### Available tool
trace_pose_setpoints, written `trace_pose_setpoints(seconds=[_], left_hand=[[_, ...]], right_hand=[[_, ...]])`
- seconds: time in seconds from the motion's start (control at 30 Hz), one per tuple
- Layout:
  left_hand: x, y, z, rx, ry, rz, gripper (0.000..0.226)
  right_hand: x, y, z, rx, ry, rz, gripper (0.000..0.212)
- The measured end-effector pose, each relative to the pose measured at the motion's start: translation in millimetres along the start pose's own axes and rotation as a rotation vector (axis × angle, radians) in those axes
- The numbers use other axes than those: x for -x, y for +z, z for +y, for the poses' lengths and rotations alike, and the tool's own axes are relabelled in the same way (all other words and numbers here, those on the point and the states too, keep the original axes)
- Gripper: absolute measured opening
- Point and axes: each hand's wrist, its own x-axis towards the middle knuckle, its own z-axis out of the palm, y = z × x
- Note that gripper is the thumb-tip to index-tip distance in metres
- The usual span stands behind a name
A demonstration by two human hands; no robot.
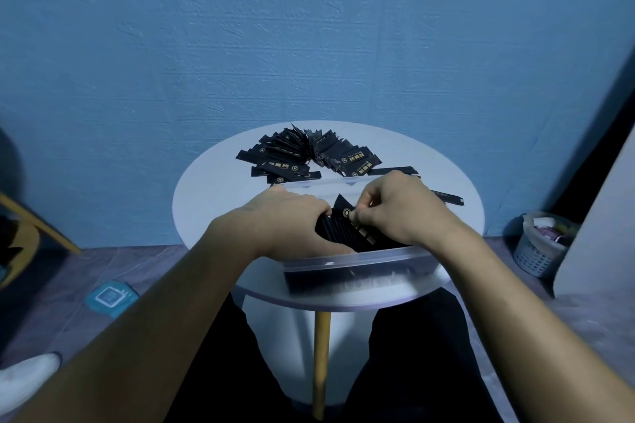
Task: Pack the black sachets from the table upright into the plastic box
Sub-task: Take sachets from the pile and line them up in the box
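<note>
A clear plastic box (360, 264) stands at the near edge of the round white table (206, 189). Inside it a row of black sachets (340, 233) stands upright. My left hand (285, 223) lies over the left end of that row, fingers curled against the sachets. My right hand (398, 209) pinches the top of one black sachet (347, 213) with a gold logo, tilted against the row. A loose pile of black sachets (309, 154) lies on the table behind the box.
A single sachet (446, 197) lies to the right of my right hand. A grey basket (539, 247) stands on the floor at the right, near a pale panel. A blue packet (111, 297) lies on the floor at the left. The blue wall is close behind the table.
</note>
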Motion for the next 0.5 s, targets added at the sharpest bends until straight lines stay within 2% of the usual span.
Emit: trace_pose_setpoints(seconds=[0.07, 0.27, 0.5], left_hand=[[0.3, 0.3, -0.1, 0.009, 0.008, 0.011, 0.085], [-2.2, 3.0, -2.1, 0.001, 0.01, 0.006, 0.078], [-4.7, -1.3, -0.3, -0.01, -0.03, -0.035, 0.1]], right_hand=[[0.4, 4.5, -5.9, -0.034, 0.021, 0.002, 0.023], [3.9, 5.9, -7.3, -0.181, 0.007, -0.255, 0.039], [3.6, 7.8, -4.2, -0.272, -0.045, -0.301, 0.035]])
